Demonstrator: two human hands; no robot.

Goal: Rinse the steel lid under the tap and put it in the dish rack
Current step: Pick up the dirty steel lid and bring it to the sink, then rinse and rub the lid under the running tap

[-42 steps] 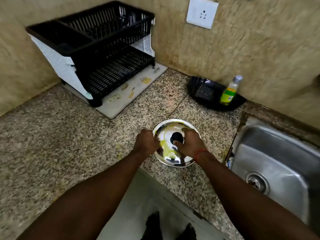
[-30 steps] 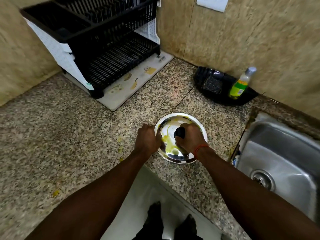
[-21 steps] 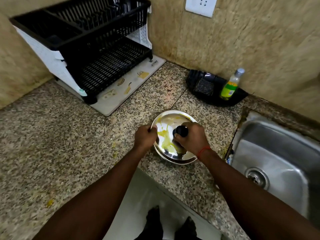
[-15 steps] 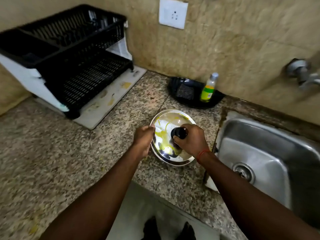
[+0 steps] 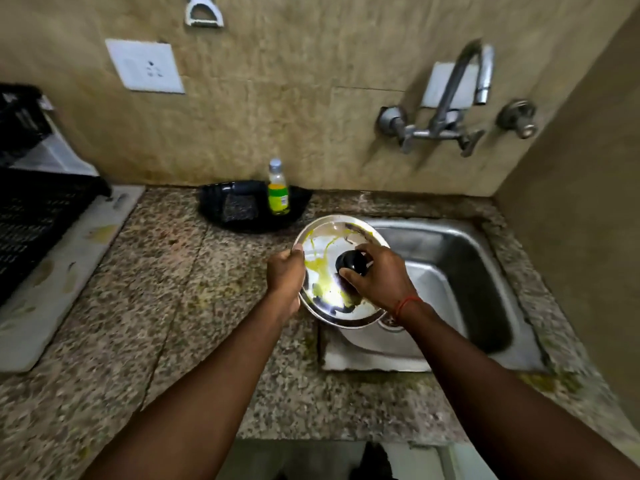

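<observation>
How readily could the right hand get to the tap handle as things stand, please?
Probably not yet: the right hand grips the black knob of the steel lid. The way looks free, though, only open sink lying before the tap handle, and the left hand holds the lid's rim.

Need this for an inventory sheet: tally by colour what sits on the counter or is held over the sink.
Steel: 1, lid
Black: 2, dish rack, tray
White: 1, mat
Green and yellow: 1, bottle
Dark speckled: 1, scrub pad
Total: 6
</observation>
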